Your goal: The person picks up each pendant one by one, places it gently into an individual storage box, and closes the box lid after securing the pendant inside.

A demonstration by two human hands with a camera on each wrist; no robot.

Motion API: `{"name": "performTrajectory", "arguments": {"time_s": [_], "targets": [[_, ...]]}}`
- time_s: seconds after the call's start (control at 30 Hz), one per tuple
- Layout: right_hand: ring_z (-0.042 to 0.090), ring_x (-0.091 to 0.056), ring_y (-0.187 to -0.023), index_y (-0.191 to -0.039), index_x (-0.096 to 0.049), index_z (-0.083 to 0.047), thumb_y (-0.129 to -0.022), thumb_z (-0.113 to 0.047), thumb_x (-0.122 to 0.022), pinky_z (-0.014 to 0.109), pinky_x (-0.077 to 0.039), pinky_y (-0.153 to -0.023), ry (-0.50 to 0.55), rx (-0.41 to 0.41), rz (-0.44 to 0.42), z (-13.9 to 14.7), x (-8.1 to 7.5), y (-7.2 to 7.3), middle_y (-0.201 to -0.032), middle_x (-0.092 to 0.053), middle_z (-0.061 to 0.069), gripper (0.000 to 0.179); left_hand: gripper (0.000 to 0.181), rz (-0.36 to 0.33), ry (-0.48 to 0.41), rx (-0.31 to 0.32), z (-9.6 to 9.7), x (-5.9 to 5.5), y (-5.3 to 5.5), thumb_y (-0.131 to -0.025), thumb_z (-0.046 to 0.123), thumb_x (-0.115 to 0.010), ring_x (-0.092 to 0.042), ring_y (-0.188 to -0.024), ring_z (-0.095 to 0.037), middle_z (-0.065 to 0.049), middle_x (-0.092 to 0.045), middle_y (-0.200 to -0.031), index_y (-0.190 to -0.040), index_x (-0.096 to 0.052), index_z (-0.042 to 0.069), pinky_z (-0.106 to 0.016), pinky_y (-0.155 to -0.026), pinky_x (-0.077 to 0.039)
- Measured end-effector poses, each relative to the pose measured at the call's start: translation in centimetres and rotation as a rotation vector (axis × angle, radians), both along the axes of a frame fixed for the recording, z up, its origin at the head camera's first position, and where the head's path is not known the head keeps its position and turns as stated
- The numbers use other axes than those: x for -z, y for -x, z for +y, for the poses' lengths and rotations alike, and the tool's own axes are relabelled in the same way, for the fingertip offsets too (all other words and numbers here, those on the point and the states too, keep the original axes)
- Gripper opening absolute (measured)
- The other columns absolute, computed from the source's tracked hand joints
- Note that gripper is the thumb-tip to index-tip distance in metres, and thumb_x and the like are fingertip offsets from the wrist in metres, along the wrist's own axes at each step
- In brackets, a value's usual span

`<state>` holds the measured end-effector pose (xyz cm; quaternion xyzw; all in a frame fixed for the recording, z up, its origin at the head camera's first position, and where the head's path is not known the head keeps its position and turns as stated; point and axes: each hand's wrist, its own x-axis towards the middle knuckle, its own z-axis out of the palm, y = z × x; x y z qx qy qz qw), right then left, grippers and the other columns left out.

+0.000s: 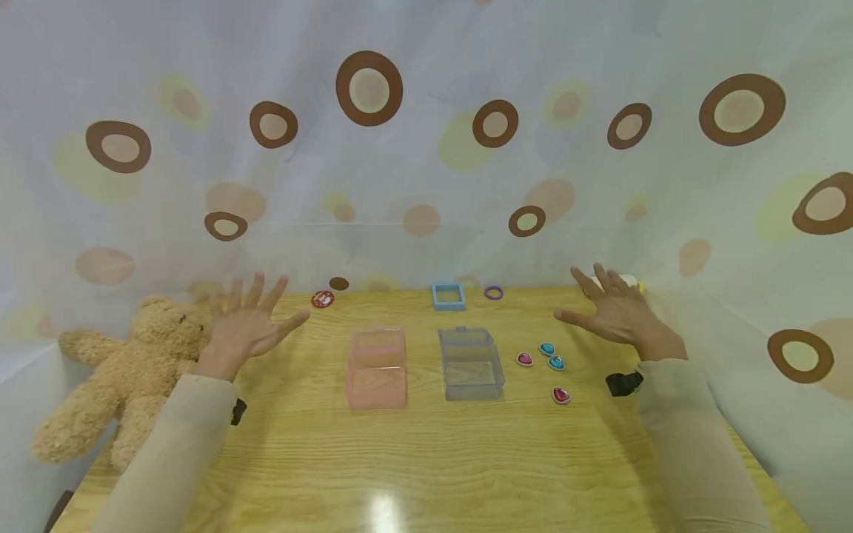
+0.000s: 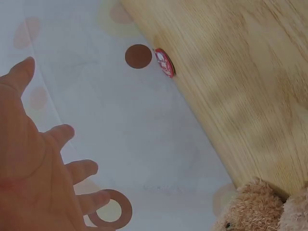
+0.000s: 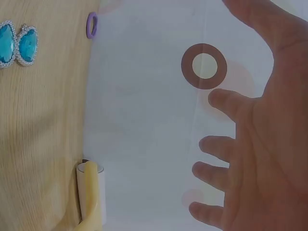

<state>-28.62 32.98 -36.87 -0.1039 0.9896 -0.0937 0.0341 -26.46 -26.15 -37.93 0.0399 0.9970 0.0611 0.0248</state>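
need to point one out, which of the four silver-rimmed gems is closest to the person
The red teardrop gem, alone at the front; the pink gem and both turquoise gems lie farther back.

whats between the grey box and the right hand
In the head view, a pink gem and two blue gems lie on the table between the grey box and the right hand; a red gem sits closer to the camera.

Smooth, see-through plastic forms the pink box [image 1: 376,400] and grey box [image 1: 473,392] at center frame, on a glossy wood-grain surface [image 1: 426,459] catching light at lower center. Faceted gems [image 1: 561,395] shine at right; a rough, plush teddy bear [image 1: 140,370] occupies the left, before a creased, matt curtain [image 1: 426,163].
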Motion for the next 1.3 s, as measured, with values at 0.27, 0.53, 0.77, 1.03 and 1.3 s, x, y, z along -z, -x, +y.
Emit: {"name": "performTrajectory", "arguments": {"time_s": [0.27, 0.53, 0.77, 1.03, 1.3], "targets": [[0.054, -0.019, -0.147, -0.162, -0.010, -0.014, -0.094, -0.069, -0.048, 0.074, -0.020, -0.113, 0.041, -0.034, -0.010, 0.4, 0.2, 0.2, -0.161, -0.019, 0.033, 0.095, 0.093, -0.045, -0.056, 0.021, 0.3, 0.0, 0.1, -0.092, 0.081, -0.024, 0.006, -0.150, -0.054, -0.023, 0.003, -0.167, -0.162, -0.002, 0.024, -0.076, -0.112, 0.014], [0.054, -0.041, -0.136, -0.158, -0.023, -0.006, -0.096, -0.062, -0.051, 0.069, -0.037, -0.105, 0.071, -0.064, -0.004, 0.7, 0.8, 0.5, -0.159, -0.027, 0.031, 0.088, 0.091, -0.027, -0.117, 0.046, 0.9, 0.2, 0.1, -0.094, 0.078, -0.028, -0.012, -0.149, -0.053, -0.024, -0.012, -0.166, -0.162, -0.010, 0.021, -0.078, -0.112, -0.006], [0.052, -0.054, -0.125, -0.157, -0.027, -0.004, -0.099, -0.057, -0.051, 0.065, -0.046, -0.097, 0.116, -0.063, -0.008, 0.6, 0.9, 0.3, -0.149, -0.043, 0.033, 0.082, 0.082, -0.002, -0.244, 0.086, 1.3, 0.6, 0.1, -0.100, 0.066, -0.037, -0.025, -0.147, -0.050, -0.024, -0.024, -0.163, -0.160, -0.022, 0.013, -0.069, -0.116, -0.022], [0.048, -0.060, -0.119, -0.150, -0.038, -0.001, -0.100, -0.050, -0.054, 0.060, -0.051, -0.093, 0.199, -0.063, -0.010, 0.8, 1.5, 0.4, -0.137, -0.056, 0.032, 0.072, 0.080, -0.011, -0.464, 0.069, 2.3, 1.4, -0.2, -0.095, 0.065, -0.050, -0.036, -0.143, -0.047, -0.022, -0.037, -0.158, -0.155, -0.036, 0.014, -0.068, -0.110, -0.034], [0.044, -0.064, -0.112, -0.143, -0.047, -0.003, -0.100, -0.048, -0.056, 0.056, -0.054, -0.089, 0.276, -0.054, 0.019, 1.0, 2.8, 0.5, -0.128, -0.063, 0.029, 0.063, 0.071, -0.034, -0.653, 0.052, 4.0, 2.2, -0.9, -0.094, 0.053, -0.063, -0.046, -0.138, -0.040, -0.017, -0.047, -0.152, -0.150, -0.045, 0.012, -0.061, -0.106, -0.044]]}}
